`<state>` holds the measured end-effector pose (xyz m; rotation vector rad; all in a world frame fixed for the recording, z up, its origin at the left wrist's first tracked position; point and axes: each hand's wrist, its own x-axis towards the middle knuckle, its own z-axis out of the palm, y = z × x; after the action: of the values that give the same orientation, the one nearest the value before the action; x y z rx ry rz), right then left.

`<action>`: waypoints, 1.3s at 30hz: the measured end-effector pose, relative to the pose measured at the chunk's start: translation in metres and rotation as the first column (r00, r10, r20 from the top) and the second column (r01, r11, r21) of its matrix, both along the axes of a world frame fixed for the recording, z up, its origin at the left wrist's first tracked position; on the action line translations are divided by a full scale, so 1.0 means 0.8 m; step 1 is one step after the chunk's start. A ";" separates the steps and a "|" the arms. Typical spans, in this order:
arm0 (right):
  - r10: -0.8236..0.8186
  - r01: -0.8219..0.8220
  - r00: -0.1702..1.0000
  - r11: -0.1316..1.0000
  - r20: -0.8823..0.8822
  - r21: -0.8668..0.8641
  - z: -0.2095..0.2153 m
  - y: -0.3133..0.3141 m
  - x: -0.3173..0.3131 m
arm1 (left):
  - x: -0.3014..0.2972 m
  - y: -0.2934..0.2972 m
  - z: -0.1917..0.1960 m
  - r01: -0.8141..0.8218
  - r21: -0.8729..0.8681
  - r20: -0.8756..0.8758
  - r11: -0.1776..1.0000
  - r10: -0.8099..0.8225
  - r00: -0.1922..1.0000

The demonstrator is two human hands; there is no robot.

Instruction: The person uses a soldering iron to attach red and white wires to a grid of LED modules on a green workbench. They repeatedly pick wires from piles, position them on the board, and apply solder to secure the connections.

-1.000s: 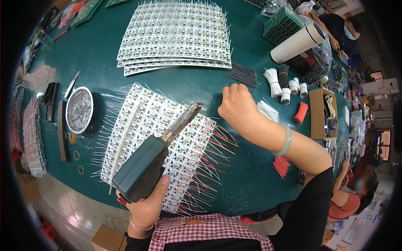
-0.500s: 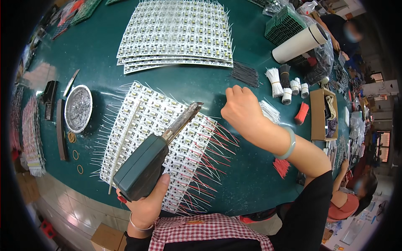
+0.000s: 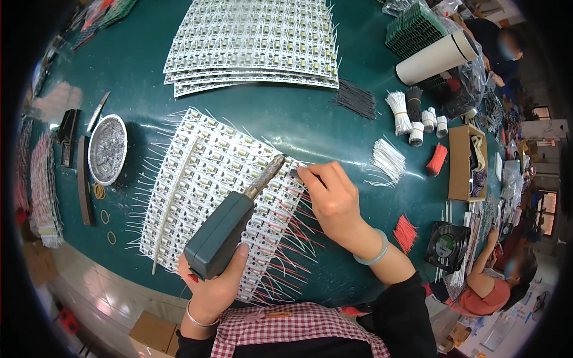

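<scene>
My left hand (image 3: pixel 216 285) is wrapped around the dark green body of a soldering gun (image 3: pixel 219 234). The gun's tip slants up over the top right corner of a white circuit board panel (image 3: pixel 206 173), which carries rows of small components. Red and white wires (image 3: pixel 286 244) stick out along the panel's right side, and pale wires along its left. Close beside the tip, my right hand (image 3: pixel 334 200) pinches at the panel's right edge; what its fingertips hold is too small to make out. A thin pale rod (image 3: pixel 176 200) lies across the panel.
A stack of similar panels (image 3: pixel 250 45) lies at the far side. On the left are a metal-filled bowl (image 3: pixel 108 150), a dark bar (image 3: pixel 85 185) and rubber bands. To the right lie loose white wires (image 3: pixel 387 161), red wires (image 3: pixel 405 234), a white cylinder (image 3: pixel 436 58) and a fan (image 3: pixel 446 247).
My right hand has moved down and left to the panel's corner, near the iron's tip. The soldering gun has shifted slightly right and down. The view has shifted a little, showing the fan.
</scene>
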<state>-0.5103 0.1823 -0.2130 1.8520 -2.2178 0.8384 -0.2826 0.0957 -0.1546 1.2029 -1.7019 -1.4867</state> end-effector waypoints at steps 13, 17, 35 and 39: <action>0.005 -0.003 0.999 0.999 -0.040 0.036 0.005 0.000 0.005 | -0.013 -0.001 -0.016 0.089 -0.021 -0.008 0.996 -0.089 0.996; 0.012 -0.010 0.999 0.999 -0.049 0.042 0.007 0.000 0.006 | -0.015 0.002 -0.018 0.079 -0.017 0.007 0.997 -0.079 0.997; 0.012 -0.007 0.997 0.998 -0.071 0.060 0.010 -0.001 0.007 | -0.013 0.000 -0.009 0.159 -0.142 0.088 0.977 -0.148 0.985; 0.010 -0.006 0.997 0.998 -0.076 0.060 0.009 0.000 0.007 | -0.009 -0.005 -0.004 0.234 -0.225 0.133 0.946 -0.208 0.969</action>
<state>-0.5049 0.1819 -0.2061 1.8868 -2.2139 0.6976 -0.2896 0.0917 -0.1578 1.0056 -2.0807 -1.3118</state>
